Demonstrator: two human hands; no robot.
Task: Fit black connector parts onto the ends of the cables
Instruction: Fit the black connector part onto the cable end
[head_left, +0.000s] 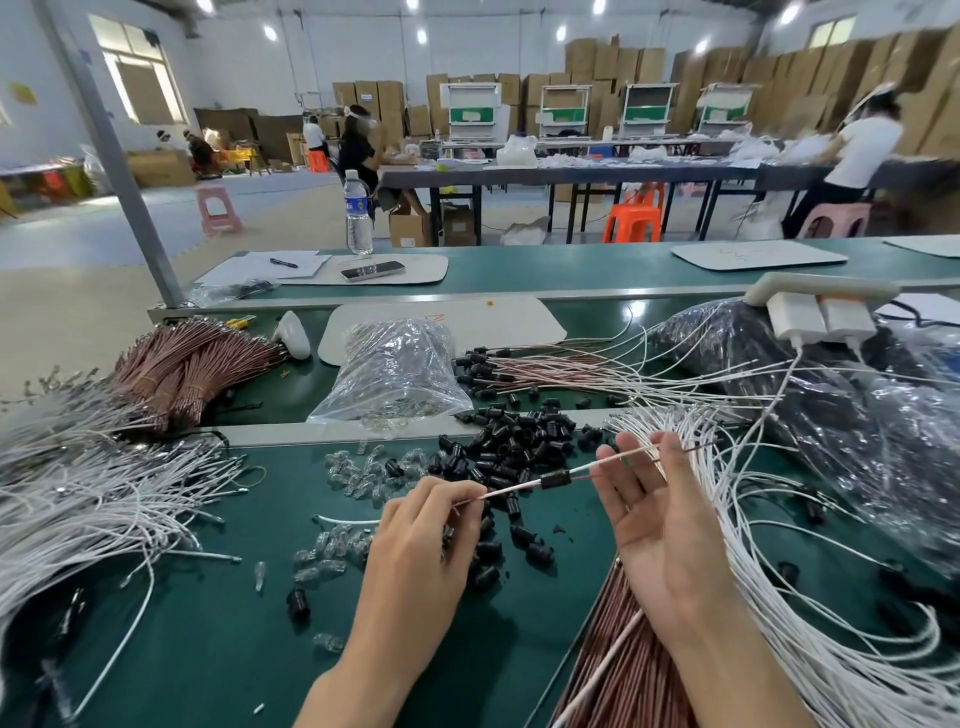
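My left hand (421, 540) pinches the tips of a white and a copper cable (511, 490) held side by side. A black connector part (555, 479) sits threaded on this pair, between my two hands. My right hand (657, 525) is palm-up with fingers spread, and the cables pass over its fingertips. Beneath the cables lies a heap of loose black connector parts (511, 447) on the green belt (218, 623). Clear small bulbs (363, 473) lie scattered left of the heap.
White cables (78, 499) pile at the left, copper bundles (187, 364) behind them. More white cables (831, 649) and copper ones (623, 691) lie under my right arm. A clear bag (395, 374), finished cables (545, 369) and dark bags (831, 405) sit behind. People work at far tables.
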